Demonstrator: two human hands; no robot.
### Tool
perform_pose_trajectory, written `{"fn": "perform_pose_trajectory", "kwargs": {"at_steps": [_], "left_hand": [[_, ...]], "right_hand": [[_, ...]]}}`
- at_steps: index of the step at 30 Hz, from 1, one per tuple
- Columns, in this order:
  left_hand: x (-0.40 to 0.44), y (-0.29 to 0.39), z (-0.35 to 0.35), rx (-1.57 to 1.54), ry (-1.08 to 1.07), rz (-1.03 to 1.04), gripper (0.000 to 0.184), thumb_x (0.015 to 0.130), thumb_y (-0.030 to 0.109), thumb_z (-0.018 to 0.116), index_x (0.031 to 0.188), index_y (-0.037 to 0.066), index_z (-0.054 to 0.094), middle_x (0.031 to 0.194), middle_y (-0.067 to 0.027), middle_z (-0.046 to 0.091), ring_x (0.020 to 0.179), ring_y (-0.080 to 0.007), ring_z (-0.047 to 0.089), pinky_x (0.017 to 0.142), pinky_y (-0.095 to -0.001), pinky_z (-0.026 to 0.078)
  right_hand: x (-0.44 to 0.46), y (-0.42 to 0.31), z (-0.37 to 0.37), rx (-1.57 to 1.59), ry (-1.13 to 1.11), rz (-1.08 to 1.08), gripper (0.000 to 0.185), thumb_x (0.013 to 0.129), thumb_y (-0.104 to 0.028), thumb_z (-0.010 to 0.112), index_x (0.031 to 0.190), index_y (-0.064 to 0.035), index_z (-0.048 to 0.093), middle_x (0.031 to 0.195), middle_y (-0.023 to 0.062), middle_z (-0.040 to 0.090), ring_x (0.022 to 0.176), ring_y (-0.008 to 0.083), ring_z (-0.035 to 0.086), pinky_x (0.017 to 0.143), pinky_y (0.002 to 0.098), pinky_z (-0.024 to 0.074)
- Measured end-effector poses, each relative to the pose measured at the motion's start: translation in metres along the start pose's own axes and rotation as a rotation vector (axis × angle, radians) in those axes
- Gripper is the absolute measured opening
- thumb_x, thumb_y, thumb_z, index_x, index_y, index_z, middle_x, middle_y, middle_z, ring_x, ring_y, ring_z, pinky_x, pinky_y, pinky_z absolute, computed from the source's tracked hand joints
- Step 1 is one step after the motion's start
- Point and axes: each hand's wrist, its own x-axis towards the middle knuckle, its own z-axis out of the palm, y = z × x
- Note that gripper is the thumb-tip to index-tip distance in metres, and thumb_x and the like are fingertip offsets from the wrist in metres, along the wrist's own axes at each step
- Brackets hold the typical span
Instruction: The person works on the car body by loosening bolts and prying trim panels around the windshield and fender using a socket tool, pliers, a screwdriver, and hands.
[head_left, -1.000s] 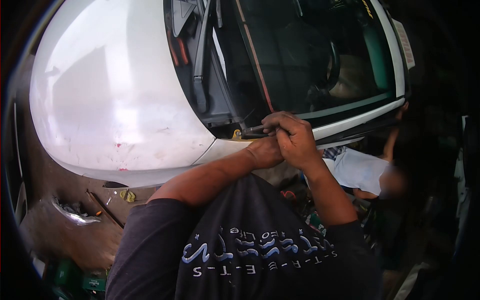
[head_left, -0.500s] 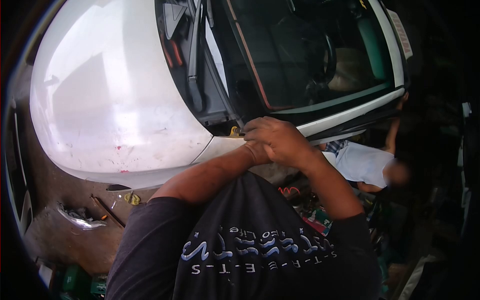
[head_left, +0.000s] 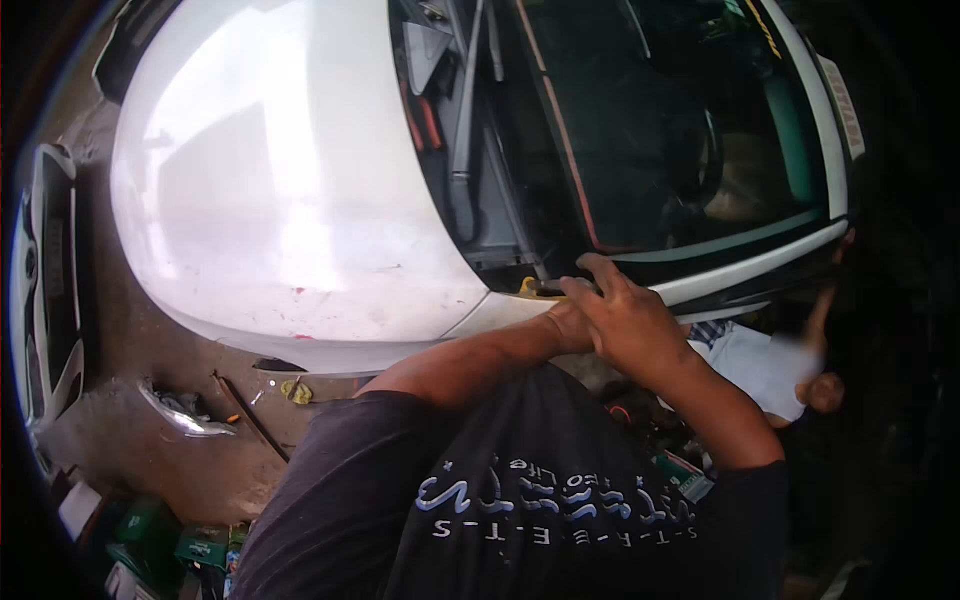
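My left hand is at the fender corner of a white car, partly covered by my right hand, and its fingers are hidden. Crossing over it at the wrist, my right hand has its fingers apart and partly stretched out near the base of the windshield. Just left of the fingertips, a yellow metal bracket shows in the gap between the hood and the windshield. A small dark piece lies between bracket and fingers; I cannot make out what it is.
A wiper arm and red-handled pliers lie in the cowl area. A detached bumper, a headlight and a bar are on the floor at left. Another person in a white shirt is beside the car, right.
The view has shifted, so the car and my hands appear further right and lower. The fingers of my right hand have spread apart more. The other person's head has shifted slightly.
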Motion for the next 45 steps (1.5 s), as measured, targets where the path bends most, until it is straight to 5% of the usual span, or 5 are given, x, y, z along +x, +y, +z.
{"fn": "perform_pose_trajectory", "kwargs": {"at_steps": [16, 22, 33, 37, 45], "left_hand": [[0.004, -0.005, 0.031, 0.33, 0.214, 0.157, 0.041, 0.096, 0.023, 0.062, 0.132, 0.006, 0.068, 0.143, -0.0218, 0.063, 0.135, -0.0355, 0.059, 0.118, -0.0471, 0.044], [0.007, -0.009, 0.011, 0.255, -0.076, 0.133, 0.032, 0.094, 0.022, 0.062, 0.121, 0.008, 0.071, 0.125, -0.0196, 0.071, 0.118, -0.0388, 0.068, 0.103, -0.0476, 0.055], [0.008, -0.035, 0.037, 0.184, 0.095, 0.148, 0.025, 0.098, 0.022, 0.06, 0.111, 0.006, 0.074, 0.119, -0.0202, 0.074, 0.116, -0.0369, 0.07, 0.107, -0.045, 0.053], [0.012, -0.041, 0.05, 0.228, -0.04, 0.049, 0.039, 0.1, 0.029, 0.061, 0.132, 0.007, 0.07, 0.136, -0.0199, 0.069, 0.132, -0.0354, 0.063, 0.118, -0.0471, 0.044], [-0.001, -0.007, 0.005, 0.121, -0.089, -0.011, 0.044, 0.098, 0.019, 0.063, 0.139, 0.006, 0.064, 0.145, -0.0221, 0.06, 0.139, -0.0379, 0.054, 0.118, -0.0496, 0.043]], "right_hand": [[0.031, 0.013, -0.009, -0.3, -0.227, -0.329, 0.012, 0.097, -0.015, 0.061, 0.093, -0.0041, 0.066, 0.099, 0.0235, 0.072, 0.082, 0.0428, 0.074, 0.071, 0.0522, 0.058], [0.058, 0.031, 0.001, 0.521, -0.059, 0.168, 0.02, 0.103, -0.012, 0.059, 0.106, 0.0056, 0.069, 0.092, 0.0243, 0.071, 0.085, 0.0339, 0.073, 0.079, 0.0437, 0.0538], [0.015, 0.02, 0.01, -0.314, 0.066, -0.298, 0.034, 0.092, -0.003, 0.066, 0.125, 0.0039, 0.067, 0.12, 0.0282, 0.068, 0.105, 0.0456, 0.068, 0.095, 0.0527, 0.0542], [0.019, 0.017, 0.01, 0.22, -0.066, 0.089, 0.044, 0.104, -0.014, 0.056, 0.144, 0.0037, 0.059, 0.1, 0.0358, 0.073, 0.098, 0.0522, 0.072, 0.091, 0.0543, 0.0557], [0.011, 0.016, -0.01, -0.209, -0.138, -0.193, 0.045, 0.092, -0.015, 0.071, 0.135, -0.0035, 0.068, 0.11, 0.017, 0.065, 0.109, 0.0376, 0.067, 0.094, 0.0456, 0.0563]]}}
